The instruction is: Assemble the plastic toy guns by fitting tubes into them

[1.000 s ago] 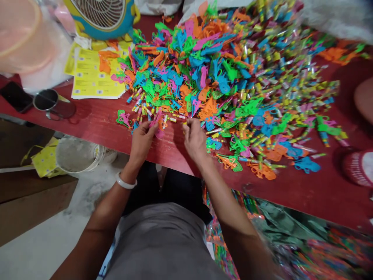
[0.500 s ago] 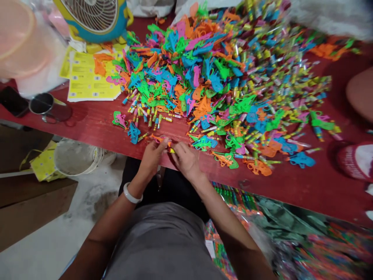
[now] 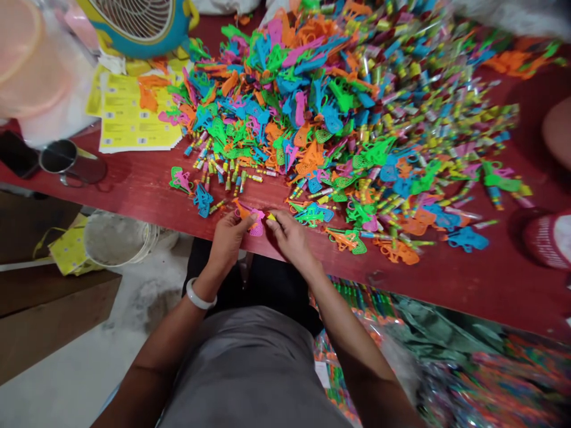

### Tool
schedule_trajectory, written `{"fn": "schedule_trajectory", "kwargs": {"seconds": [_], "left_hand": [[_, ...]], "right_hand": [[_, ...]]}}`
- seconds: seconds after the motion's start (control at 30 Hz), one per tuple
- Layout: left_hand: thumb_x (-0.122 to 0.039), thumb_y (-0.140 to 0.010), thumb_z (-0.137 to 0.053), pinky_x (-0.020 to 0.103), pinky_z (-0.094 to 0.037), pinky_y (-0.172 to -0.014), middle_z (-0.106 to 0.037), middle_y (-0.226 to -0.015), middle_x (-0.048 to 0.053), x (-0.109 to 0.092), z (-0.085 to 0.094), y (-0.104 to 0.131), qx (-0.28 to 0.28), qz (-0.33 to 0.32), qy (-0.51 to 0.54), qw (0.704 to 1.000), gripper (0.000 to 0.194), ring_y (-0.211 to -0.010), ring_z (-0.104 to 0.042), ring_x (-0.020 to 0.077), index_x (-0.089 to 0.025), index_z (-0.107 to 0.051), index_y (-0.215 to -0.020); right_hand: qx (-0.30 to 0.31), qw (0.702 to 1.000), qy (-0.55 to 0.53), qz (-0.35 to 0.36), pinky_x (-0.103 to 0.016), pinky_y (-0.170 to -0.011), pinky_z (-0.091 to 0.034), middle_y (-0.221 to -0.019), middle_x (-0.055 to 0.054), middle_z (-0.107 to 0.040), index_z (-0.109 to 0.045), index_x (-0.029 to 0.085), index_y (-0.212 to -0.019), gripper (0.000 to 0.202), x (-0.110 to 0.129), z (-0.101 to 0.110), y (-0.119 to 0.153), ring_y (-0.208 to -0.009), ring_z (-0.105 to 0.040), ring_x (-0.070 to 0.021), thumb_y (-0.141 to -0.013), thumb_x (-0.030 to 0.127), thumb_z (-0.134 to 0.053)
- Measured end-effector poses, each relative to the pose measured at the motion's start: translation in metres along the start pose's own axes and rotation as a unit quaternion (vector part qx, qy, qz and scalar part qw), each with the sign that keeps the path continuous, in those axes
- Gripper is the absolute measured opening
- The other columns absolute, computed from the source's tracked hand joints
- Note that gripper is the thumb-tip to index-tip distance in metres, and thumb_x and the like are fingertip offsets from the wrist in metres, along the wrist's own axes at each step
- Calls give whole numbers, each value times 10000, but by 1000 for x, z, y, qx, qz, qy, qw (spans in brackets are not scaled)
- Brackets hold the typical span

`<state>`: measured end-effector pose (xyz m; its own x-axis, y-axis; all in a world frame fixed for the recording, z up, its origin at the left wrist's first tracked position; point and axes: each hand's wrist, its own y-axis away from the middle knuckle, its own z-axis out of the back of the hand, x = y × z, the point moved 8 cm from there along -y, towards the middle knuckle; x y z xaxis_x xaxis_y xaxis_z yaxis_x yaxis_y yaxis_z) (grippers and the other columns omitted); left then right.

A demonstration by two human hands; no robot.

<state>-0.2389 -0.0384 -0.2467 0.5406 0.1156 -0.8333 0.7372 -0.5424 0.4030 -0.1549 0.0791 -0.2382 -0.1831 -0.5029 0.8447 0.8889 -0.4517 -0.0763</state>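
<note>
My left hand (image 3: 226,238) is closed on small plastic toy pieces just above the front edge of the red table. One is an orange piece (image 3: 241,209), the other a pink piece (image 3: 257,224) with a perforated, paddle-like end. Close beside them, my right hand (image 3: 291,236) pinches a small yellow piece (image 3: 270,217), mostly covered by the fingers. Ahead lies a blue plastic toy piece (image 3: 203,200), with a pink and green pair (image 3: 181,179) behind it. Near my right hand rests a blue and green bunch (image 3: 312,213).
A large heap of coloured plastic toy pieces (image 3: 289,89) and small wrapped tubes (image 3: 437,101) covers the back of the table (image 3: 134,196). To the left stand a metal mug (image 3: 84,163), yellow printed sheets (image 3: 134,113) and a fan (image 3: 138,35). A white bucket (image 3: 118,238) is below the edge.
My hands have moved slightly apart. The pink piece in my left hand now shows beside the orange one. The whole view has shifted a little.
</note>
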Motion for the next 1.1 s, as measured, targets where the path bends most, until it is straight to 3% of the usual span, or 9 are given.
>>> {"fn": "schedule_trajectory", "kwargs": {"seconds": [0.23,0.5,0.73,0.97,1.03,1.1], "left_hand": [[-404,-666,-871,291,-499,-774,-729,-784,0,2,1,-1,4,-6,-11,1000,282,-731,-642,143,-199,-738,-806],[-365,-694,-862,255,-470,-754,-698,-762,-17,1,7,3,-5,-33,-17,999,238,-712,-593,113,-191,-731,-793],[-368,-758,-821,264,-475,-793,-698,-814,-18,-8,4,8,-10,-78,-33,996,213,-762,-605,121,-201,-727,-850],[-391,-689,-864,276,-484,-759,-701,-766,-11,-1,-1,6,11,-42,-16,999,272,-720,-612,130,-191,-733,-820],[-430,-704,-846,295,-489,-761,-705,-782,6,5,-8,5,33,-21,-27,999,302,-731,-622,147,-185,-723,-829],[-464,-747,-805,321,-497,-799,-707,-835,31,2,-9,1,49,-36,-77,995,322,-785,-638,172,-180,-710,-864]], "right_hand": [[51,997,-44,-28,-320,-745,-483,-783,-34,-650,-604,230,-910,318,0,-5,0,-755,-613,-197,-1013,467,-419],[72,997,-18,-34,-297,-652,-419,-690,-3,-572,-522,239,-770,322,4,-6,-1,-660,-558,-185,-997,444,-421],[1,998,63,-26,-338,-732,-467,-871,-84,-697,-622,230,-919,298,15,0,2,-805,-638,-242,-1019,411,-407],[73,996,42,29,-321,-701,-473,-812,-60,-696,-658,222,-925,323,14,-10,8,-742,-642,-217,-1022,423,-424],[75,996,35,25,-329,-697,-488,-819,-60,-705,-674,222,-943,331,10,-4,11,-736,-646,-218,-1024,431,-430],[45,997,51,28,-354,-733,-511,-869,-64,-720,-696,231,-970,330,8,18,12,-786,-660,-229,-1023,443,-450]]}}
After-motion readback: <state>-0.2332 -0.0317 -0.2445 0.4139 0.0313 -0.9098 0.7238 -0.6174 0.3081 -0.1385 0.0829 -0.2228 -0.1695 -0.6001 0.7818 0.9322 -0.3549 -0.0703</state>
